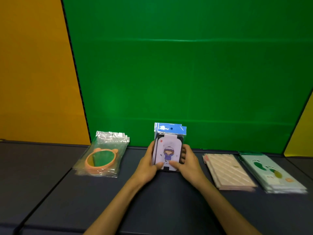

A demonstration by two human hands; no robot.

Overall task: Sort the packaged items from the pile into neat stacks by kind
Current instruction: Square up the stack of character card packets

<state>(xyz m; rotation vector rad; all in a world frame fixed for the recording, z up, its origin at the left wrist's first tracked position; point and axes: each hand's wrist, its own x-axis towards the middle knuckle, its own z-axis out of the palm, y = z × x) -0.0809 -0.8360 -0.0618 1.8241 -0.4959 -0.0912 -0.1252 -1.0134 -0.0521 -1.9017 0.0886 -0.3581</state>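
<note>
A stack of lilac packages with a cartoon girl and blue header cards (169,146) stands in the middle of the dark table (160,200). My left hand (149,164) grips its left side and my right hand (188,162) grips its right side, both thumbs on the front face. To the left lies a stack of clear bags holding orange bear-eared mirrors (103,156). To the right lie a stack of pink striped packs (228,170) and a stack of pale green packs with footprint marks (271,172).
A green backdrop (186,73) rises straight behind the table, with yellow-orange wall panels (33,73) on either side. A seam in the dark table surface runs diagonally at the near left.
</note>
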